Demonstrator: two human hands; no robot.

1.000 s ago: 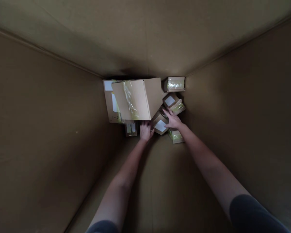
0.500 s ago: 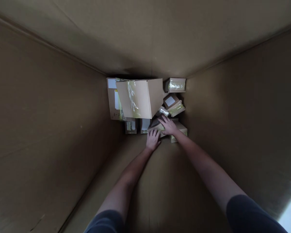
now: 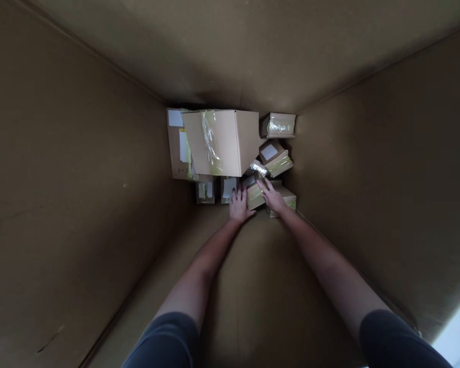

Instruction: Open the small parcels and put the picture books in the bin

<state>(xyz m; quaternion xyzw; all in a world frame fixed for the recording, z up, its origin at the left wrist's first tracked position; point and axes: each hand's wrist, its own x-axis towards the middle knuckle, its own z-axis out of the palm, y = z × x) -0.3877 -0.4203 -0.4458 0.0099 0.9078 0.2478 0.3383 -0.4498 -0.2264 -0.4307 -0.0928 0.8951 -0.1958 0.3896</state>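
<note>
While my left hand (image 3: 238,205) lay with fingers spread, my right hand (image 3: 275,198), its fingers parted too, touched a small taped box (image 3: 255,196) between them; a larger carton (image 3: 227,145) sat beyond my left fingertips.

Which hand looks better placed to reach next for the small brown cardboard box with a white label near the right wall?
Probably the right hand: it lies closer to that white-labelled box, while the left hand sits farther left, with a tan, taped cardboard box between the two hands.
</note>
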